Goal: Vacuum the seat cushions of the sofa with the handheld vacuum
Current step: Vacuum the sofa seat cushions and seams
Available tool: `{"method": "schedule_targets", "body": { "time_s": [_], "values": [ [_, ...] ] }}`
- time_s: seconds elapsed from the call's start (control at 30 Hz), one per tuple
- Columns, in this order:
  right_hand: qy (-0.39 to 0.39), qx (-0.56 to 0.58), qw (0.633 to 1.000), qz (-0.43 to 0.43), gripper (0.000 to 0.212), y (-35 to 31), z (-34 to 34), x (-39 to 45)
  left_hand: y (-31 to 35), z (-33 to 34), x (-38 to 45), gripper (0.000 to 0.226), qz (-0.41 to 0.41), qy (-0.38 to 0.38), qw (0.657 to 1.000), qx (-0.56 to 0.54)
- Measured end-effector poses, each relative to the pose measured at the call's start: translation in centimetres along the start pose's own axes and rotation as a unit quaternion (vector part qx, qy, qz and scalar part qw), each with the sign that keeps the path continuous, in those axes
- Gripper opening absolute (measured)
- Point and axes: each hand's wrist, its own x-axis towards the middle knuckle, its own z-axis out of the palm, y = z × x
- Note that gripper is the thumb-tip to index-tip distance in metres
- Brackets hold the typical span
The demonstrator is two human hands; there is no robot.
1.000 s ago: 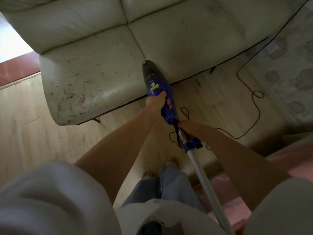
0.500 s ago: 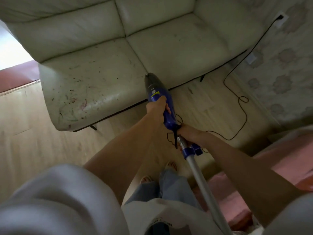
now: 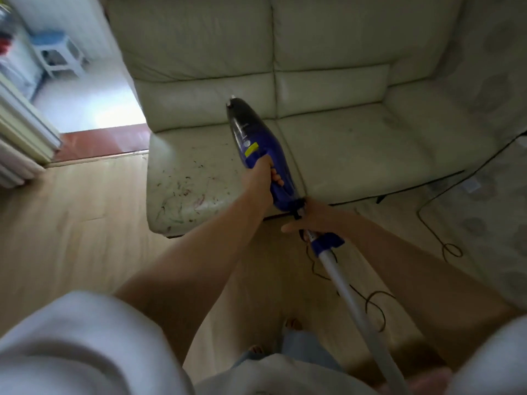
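The blue handheld vacuum (image 3: 258, 141) has a dark nozzle that points up toward the sofa's backrest, over the seam between the two seat cushions. My left hand (image 3: 262, 178) grips the vacuum's blue body from the left. My right hand (image 3: 315, 219) holds its rear end where the white tube (image 3: 350, 303) joins, thumb sticking out. The left seat cushion (image 3: 188, 181) is cream leather strewn with small dark and reddish scraps. The right seat cushion (image 3: 359, 149) shows only faint specks.
A black power cord (image 3: 447, 248) loops over the wooden floor at the right and runs along the sofa's base. A patterned wall (image 3: 496, 195) stands to the right. At the far left are a doorway and a small blue-topped stool (image 3: 55, 51). My feet are below the vacuum.
The vacuum's nozzle has come up from the front edge of the seam and now sits higher over the cushions. My view has lifted, showing the backrest and doorway. Both hands keep their hold.
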Motion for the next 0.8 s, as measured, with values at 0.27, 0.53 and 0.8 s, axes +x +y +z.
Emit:
{"method": "schedule_targets", "body": {
  "time_s": [0.27, 0.53, 0.8],
  "values": [
    [-0.05, -0.145, 0.988, 0.025, 0.024, -5.1, -3.8, 7.7, 5.3, -1.4, 4.7, 0.031, 0.047, 0.026, 0.99, -0.133],
    [-0.109, -0.126, 0.986, -0.006, 0.026, -8.6, -10.4, 17.8, 11.4, 1.5, 12.0, 0.031, 0.074, 0.086, 0.973, -0.203],
    [-0.072, -0.242, 0.967, -0.041, 0.029, -11.7, -15.7, 24.4, 14.6, 3.5, 18.3, 0.029, 0.093, 0.121, 0.951, -0.269]
  ]
}}
